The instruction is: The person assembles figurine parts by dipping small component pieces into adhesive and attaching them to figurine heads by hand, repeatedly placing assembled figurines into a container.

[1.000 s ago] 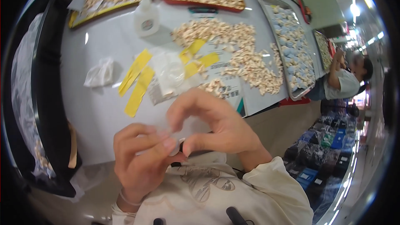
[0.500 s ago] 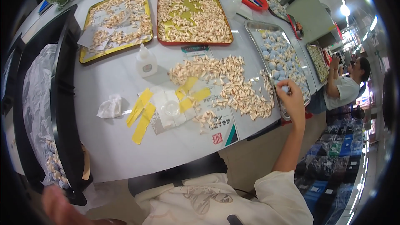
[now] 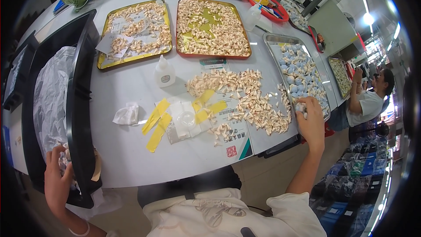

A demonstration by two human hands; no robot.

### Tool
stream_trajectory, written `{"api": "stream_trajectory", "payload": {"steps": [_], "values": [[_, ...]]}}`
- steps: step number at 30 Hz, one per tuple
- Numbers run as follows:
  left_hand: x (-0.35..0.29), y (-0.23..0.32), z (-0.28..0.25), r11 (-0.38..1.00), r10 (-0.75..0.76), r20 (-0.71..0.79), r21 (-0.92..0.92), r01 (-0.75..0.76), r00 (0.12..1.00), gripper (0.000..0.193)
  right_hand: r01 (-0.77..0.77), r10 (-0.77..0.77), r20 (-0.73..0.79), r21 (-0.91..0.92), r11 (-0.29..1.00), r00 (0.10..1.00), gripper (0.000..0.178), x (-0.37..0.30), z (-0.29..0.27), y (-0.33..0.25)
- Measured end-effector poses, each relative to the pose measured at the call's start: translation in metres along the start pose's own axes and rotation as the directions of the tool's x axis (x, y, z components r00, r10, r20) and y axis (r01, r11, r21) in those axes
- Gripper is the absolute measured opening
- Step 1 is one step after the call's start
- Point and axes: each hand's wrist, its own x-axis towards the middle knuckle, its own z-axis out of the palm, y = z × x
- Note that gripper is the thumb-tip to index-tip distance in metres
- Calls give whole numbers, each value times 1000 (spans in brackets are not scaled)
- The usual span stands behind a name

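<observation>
My left hand (image 3: pixel 57 177) is down inside the near end of a long black bin (image 3: pixel 83 149), its fingers curled round small blue-and-cream pieces (image 3: pixel 66 161). At the near left corner of a silver tray (image 3: pixel 272 44), my right hand (image 3: pixel 312 123) is closed on a pale blue-and-cream piece (image 3: pixel 301 107). That tray bears many rounded pieces of the same colours (image 3: pixel 296 68). Left of my right hand, a loose spread of small pointed cream pieces (image 3: pixel 256 105) covers the table (image 3: pixel 131 158). Fingers partly hide what each hand holds.
Two trays of cream pieces, one yellow-rimmed (image 3: pixel 101 63) and one red-rimmed (image 3: pixel 214 55), stand farther back. Nearer are a white squeeze bottle (image 3: pixel 164 73), crumpled tissue (image 3: pixel 126 115), yellow tape strips (image 3: pixel 158 134) and a small clear round dish (image 3: pixel 186 120). A person (image 3: pixel 366 98) sits at right.
My left hand has come up from the lower edge into the bin, among the pieces. My right hand stays by the silver tray's near corner, its fingers lower and more rounded. The whole view has shifted slightly.
</observation>
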Motion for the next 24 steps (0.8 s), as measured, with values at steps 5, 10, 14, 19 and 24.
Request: {"api": "stream_trajectory", "payload": {"steps": [5,10,14,19,24], "values": [[14,-4,8,998,-61,26,30,60,998,30,116,-110,-64,103,988,992,27,-7,-18,-48],[0,5,0,1000,-4,30,-3,4,1000,30,258,-296,96,289,922,950,26,10,3,-66],[-5,16,11,993,117,-65,-19,-118,991,35,188,-255,154,349,918,955,22,22,16,-77],[-14,7,12,969,240,-118,-23,-244,964,39,261,-317,102,363,894,943,15,32,27,-87],[-20,-1,8,972,203,-31,-117,-205,979,36,254,-326,103,429,867,940,10,38,39,-89]]}}
